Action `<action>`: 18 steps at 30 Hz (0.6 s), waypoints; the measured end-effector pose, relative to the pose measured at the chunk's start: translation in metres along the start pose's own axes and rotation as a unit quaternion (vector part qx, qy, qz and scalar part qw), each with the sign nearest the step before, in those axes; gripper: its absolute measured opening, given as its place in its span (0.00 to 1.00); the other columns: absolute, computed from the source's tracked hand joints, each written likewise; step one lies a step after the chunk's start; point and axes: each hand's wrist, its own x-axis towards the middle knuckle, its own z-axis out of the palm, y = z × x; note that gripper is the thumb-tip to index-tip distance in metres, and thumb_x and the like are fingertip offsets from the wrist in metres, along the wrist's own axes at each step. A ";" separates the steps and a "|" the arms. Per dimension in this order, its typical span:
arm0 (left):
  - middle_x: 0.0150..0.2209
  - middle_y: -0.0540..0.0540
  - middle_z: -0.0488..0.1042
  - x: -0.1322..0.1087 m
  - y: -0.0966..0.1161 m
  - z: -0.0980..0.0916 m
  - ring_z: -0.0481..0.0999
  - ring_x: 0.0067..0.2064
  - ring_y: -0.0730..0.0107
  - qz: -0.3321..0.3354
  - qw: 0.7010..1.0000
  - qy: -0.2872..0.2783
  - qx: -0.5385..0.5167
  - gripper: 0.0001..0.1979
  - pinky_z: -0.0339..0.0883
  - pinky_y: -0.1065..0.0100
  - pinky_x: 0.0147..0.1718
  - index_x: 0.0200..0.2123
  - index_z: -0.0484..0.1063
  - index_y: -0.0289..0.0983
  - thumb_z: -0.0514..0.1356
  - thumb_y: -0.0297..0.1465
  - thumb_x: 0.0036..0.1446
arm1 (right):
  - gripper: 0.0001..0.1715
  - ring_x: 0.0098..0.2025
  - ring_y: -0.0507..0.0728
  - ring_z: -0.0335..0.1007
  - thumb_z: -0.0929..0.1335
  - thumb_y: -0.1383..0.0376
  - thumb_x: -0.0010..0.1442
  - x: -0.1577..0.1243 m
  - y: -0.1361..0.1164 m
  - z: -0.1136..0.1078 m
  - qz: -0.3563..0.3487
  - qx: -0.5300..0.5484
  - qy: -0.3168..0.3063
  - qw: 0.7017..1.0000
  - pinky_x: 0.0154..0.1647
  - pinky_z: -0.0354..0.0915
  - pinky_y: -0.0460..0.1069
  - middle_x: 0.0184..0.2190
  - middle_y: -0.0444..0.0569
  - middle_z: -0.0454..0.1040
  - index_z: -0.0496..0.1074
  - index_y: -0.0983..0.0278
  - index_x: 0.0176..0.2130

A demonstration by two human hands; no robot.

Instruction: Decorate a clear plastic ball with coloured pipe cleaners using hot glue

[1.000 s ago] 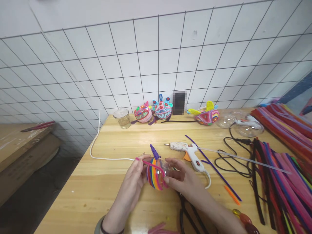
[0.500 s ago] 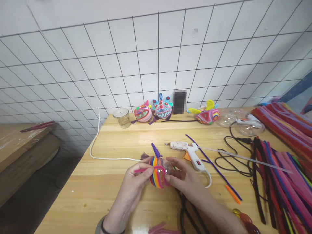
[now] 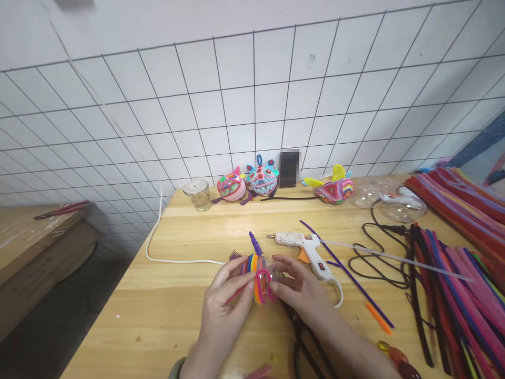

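Fingers of the left hand [image 3: 226,297] pinch the end of a fuzzy pink strip [image 3: 263,271] against a clear ball [image 3: 264,284], while the fingers of the right hand [image 3: 302,292] curl around its bare side, thumb in front. The ball sits between the two hands over the near part of a wooden bench [image 3: 158,316], its left side banded in rainbow stripes, a coiled purple spike [image 3: 254,243] rising from its top. The pink strip arches across the ball's front. Just beyond the right hand, a white glue gun [image 3: 314,251] lies on its side near a long purple strip [image 3: 357,284] and a short orange piece [image 3: 379,318]. Decorated balls [image 3: 263,181] line the bench's far edge beside a lidded glass [image 3: 200,199]; bundles of colored strips [image 3: 463,295] lie at right.
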 end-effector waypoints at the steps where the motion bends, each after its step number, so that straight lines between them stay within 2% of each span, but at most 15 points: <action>1: 0.47 0.40 0.79 -0.001 0.001 0.000 0.80 0.48 0.63 0.028 0.999 0.000 0.024 0.13 0.75 0.65 0.47 0.41 0.81 0.43 0.62 0.24 0.55 | 0.33 0.41 0.61 0.78 0.78 0.56 0.44 0.000 0.001 0.000 -0.001 0.002 0.004 1.000 0.40 0.73 0.55 0.42 0.50 0.76 0.70 0.60 0.47; 6: 0.48 0.39 0.78 -0.002 0.002 -0.001 0.79 0.49 0.64 0.100 0.990 -0.012 0.101 0.15 0.74 0.68 0.48 0.45 0.79 0.39 0.60 0.21 0.56 | 0.32 0.40 0.61 0.78 0.78 0.57 0.44 0.001 0.003 -0.001 -0.005 0.012 0.005 1.000 0.39 0.73 0.54 0.41 0.50 0.75 0.69 0.61 0.47; 12: 0.49 0.37 0.77 -0.002 0.001 -0.003 0.77 0.52 0.62 0.155 0.974 -0.034 0.160 0.17 0.73 0.65 0.51 0.47 0.77 0.37 0.58 0.20 0.57 | 0.33 0.40 0.60 0.78 0.77 0.57 0.46 0.002 0.002 -0.002 0.013 0.013 -0.005 1.000 0.40 0.72 0.54 0.44 0.52 0.75 0.67 0.62 0.48; 15: 0.52 0.37 0.75 -0.002 0.001 -0.004 0.76 0.54 0.59 0.149 0.973 -0.052 0.170 0.18 0.72 0.60 0.52 0.51 0.74 0.38 0.58 0.22 0.58 | 0.34 0.40 0.60 0.77 0.77 0.56 0.46 0.003 -0.006 -0.003 0.038 -0.005 -0.005 0.999 0.40 0.71 0.54 0.44 0.52 0.75 0.66 0.62 0.49; 18: 0.56 0.37 0.73 -0.002 0.003 -0.004 0.74 0.56 0.55 0.108 0.974 -0.083 0.181 0.21 0.72 0.55 0.52 0.56 0.70 0.43 0.61 0.28 0.58 | 0.34 0.41 0.60 0.76 0.77 0.55 0.46 0.004 -0.017 -0.002 0.050 -0.008 -0.010 0.999 0.41 0.70 0.55 0.43 0.51 0.74 0.66 0.62 0.49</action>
